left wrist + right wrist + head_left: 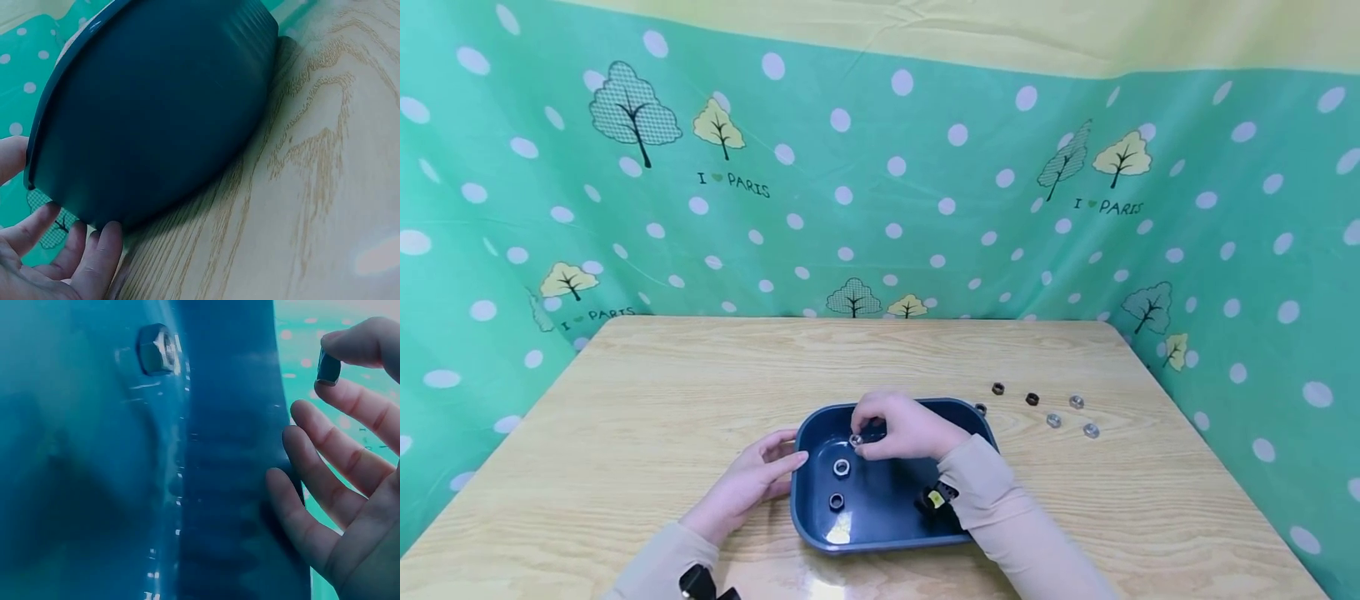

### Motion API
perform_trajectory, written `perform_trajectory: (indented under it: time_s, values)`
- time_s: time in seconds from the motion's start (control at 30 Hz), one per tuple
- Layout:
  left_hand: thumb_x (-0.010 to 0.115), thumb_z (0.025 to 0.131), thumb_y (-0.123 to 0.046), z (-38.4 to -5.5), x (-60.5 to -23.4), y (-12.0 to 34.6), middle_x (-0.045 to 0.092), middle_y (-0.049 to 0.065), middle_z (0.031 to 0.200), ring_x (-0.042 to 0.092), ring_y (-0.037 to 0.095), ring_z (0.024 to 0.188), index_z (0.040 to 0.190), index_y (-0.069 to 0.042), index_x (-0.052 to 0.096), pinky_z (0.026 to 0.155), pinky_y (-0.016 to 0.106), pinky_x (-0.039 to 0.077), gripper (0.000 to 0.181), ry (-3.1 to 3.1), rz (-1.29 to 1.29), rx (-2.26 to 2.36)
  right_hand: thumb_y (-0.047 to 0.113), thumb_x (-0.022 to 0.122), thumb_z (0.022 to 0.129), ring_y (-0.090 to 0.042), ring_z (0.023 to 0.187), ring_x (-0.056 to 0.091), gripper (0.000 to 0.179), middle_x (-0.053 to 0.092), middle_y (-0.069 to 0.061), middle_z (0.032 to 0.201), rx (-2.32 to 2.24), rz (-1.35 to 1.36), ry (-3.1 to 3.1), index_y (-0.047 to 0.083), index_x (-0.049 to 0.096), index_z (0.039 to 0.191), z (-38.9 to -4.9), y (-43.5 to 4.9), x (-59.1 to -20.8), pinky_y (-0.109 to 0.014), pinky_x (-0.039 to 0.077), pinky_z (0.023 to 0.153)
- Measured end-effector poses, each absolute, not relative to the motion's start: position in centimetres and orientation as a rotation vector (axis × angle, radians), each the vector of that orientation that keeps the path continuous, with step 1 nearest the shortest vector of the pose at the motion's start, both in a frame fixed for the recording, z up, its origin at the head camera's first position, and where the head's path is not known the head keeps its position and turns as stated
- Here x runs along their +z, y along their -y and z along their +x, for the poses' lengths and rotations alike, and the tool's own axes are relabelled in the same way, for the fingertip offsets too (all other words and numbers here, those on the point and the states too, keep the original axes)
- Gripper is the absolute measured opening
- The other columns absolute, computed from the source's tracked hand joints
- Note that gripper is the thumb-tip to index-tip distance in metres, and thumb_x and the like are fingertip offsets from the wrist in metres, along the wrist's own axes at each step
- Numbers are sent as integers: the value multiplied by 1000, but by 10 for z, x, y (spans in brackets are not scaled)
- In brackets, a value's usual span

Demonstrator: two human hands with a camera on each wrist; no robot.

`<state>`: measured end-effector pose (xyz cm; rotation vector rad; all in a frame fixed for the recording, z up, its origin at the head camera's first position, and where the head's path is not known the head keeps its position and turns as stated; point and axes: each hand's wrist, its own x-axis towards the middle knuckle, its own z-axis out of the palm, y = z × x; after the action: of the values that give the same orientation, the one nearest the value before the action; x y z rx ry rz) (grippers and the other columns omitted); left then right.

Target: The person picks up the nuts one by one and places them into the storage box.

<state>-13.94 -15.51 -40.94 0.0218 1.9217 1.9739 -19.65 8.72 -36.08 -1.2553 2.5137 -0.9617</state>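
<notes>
A dark blue plastic tray [902, 504] sits on the table near its front edge. My left hand [751, 485] holds its left side, with the thumb over the rim and the fingers [103, 256] against the outer wall. Over the tray's left part, my right hand [912, 429] pinches a hex nut [329, 367] between thumb and index finger, the other fingers spread. Inside the tray, a silver-rimmed nut [842, 468] lies near the left wall, and a darker nut [837, 502] is in front of it. One nut [156, 350] also shows in the right wrist view.
On the wooden table [662, 392], right of the tray, lie two dark nuts [1032, 399] and three silver nuts [1077, 402]. Another dark nut [981, 409] is partly hidden by the tray's far right corner. A green dotted curtain [865, 250] hangs behind the table.
</notes>
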Motion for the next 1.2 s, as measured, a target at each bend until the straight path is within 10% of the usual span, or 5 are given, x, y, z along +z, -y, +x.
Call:
perform_trajectory:
  time_s: [1.2]
  values:
    - [59, 93, -18, -141, -412, 155, 54, 7, 119, 59, 8, 95, 137, 9, 33, 83, 28, 56, 58, -1896, 33, 1983, 18, 75, 78, -5, 76, 48, 9, 56, 10, 86, -408, -1141, -2560, 20, 66, 78, -191, -75, -378, -12, 41, 62]
